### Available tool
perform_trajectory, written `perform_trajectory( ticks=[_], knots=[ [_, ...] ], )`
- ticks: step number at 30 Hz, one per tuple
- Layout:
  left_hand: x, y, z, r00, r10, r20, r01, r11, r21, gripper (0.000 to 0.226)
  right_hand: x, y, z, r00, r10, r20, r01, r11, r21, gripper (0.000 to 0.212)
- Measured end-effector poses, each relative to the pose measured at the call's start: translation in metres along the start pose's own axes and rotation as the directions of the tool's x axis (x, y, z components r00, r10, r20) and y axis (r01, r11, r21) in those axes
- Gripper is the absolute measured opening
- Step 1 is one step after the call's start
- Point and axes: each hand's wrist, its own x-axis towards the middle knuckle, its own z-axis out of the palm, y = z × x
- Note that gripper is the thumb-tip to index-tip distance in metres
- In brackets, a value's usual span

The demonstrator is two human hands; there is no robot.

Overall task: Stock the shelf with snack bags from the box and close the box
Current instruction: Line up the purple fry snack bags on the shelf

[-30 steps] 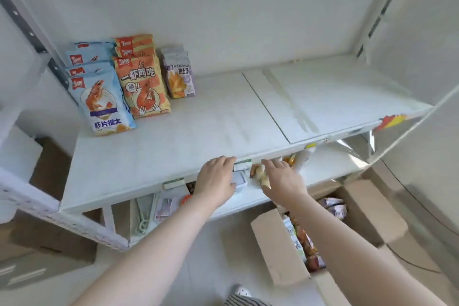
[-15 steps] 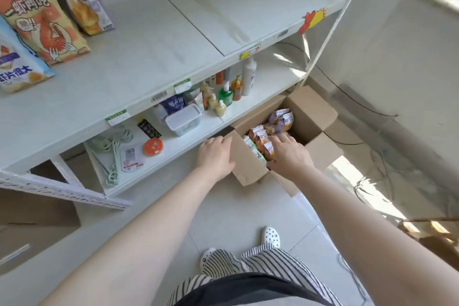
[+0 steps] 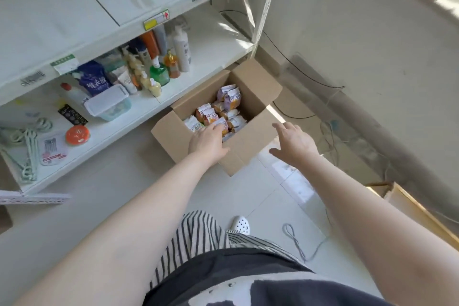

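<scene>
An open cardboard box (image 3: pixel 250 149) stands on the floor in front of the lower shelf, its flaps up. Inside lie several small snack bags (image 3: pixel 229 98) in orange, white and purple. My left hand (image 3: pixel 207 140) reaches over the near wall of the box, and its fingertips lie on the top of one bag without a plain grip. To the right of the box, above its right flap, hovers my right hand (image 3: pixel 295 145) with fingers spread and nothing in it. The upper shelf board (image 3: pixel 74 5) shows bare at the top left.
The lower shelf (image 3: pixel 198 57) holds bottles (image 3: pixel 181 49), a lidded plastic tub (image 3: pixel 108 103), a blue pouch, an orange tin and hangers. Cables (image 3: pixel 298 248) trail over the tiled floor at right. A shelf post (image 3: pixel 263 7) stands behind the box. My shoe (image 3: pixel 240 225) is below.
The view has dropped from the upper shelf to the box. My left hand moved from the box's left flap into the box; my right hand came out and moved right.
</scene>
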Motion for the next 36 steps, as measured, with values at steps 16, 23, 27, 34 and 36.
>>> perform_trajectory(
  ticks=[16, 23, 27, 34, 36],
  knots=[
    [0.157, 0.023, -0.015, 0.983, -0.175, 0.051, 0.176, 0.984, -0.008, 0.062, 0.165, 0.071, -0.031, 0.99, -0.101, 0.101, 0.096, 0.994, 0.057, 0.074],
    [0.255, 0.032, -0.03, 0.974, -0.212, 0.075, 0.215, 0.976, -0.035, 0.067, 0.267, 0.1, -0.057, 0.981, -0.144, 0.129, 0.133, 0.987, 0.087, 0.069],
    [0.302, 0.022, -0.023, 0.96, -0.271, 0.068, 0.276, 0.957, -0.093, 0.069, 0.33, 0.107, -0.045, 0.964, -0.172, 0.201, 0.141, 0.977, 0.157, 0.066],
    [0.405, -0.03, 0.042, 0.923, -0.376, 0.077, 0.384, 0.902, -0.198, 0.069, 0.459, 0.095, 0.049, 0.931, -0.158, 0.33, 0.035, 0.936, 0.351, 0.073],
    [0.437, -0.046, 0.073, 0.927, -0.366, 0.081, 0.375, 0.904, -0.205, 0.068, 0.492, 0.088, 0.091, 0.924, -0.149, 0.351, 0.001, 0.921, 0.389, 0.075]
  ],
)
